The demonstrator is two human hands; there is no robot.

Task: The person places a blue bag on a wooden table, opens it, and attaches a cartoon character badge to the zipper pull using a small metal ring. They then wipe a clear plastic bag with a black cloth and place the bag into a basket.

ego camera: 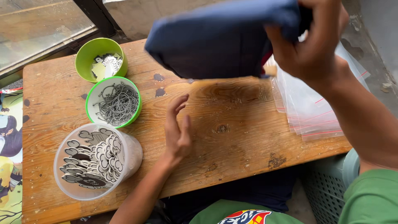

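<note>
— Navy cloth (219, 39), folded, is up in the air over the far side of the wooden table (232, 137). What holds it?

— The right hand (309, 45). Its fingers curl over the cloth's right end and the thumb comes in from below, so the cloth is clamped between them. The top of that hand runs out of the picture.

— And the left hand (177, 130)?

— Open, holding nothing. It stands on its edge on the tabletop, fingers loosely spread and slightly bent, palm turned right, below the cloth and apart from it.

— What sits near it?

— Just left of it, a clear plastic tub (97, 161) tipped on its side, full of flat grey and white cut-out shapes. Beyond that, a green-rimmed bowl (114, 103) of thin metal ball chain, then a green cup (100, 59) with small pale pieces inside.

— What are those pieces?

— Possibly paper tags; too small to tell.

— Anything hidden?

— A stack of clear bags (309, 112) with red strips lies at the table's right end, partly covered by the right hand and the cloth. The cloth is blurred, so its folds are hard to read. A grey mesh basket (331, 186) shows under the table edge, cut off by the right forearm.
</note>
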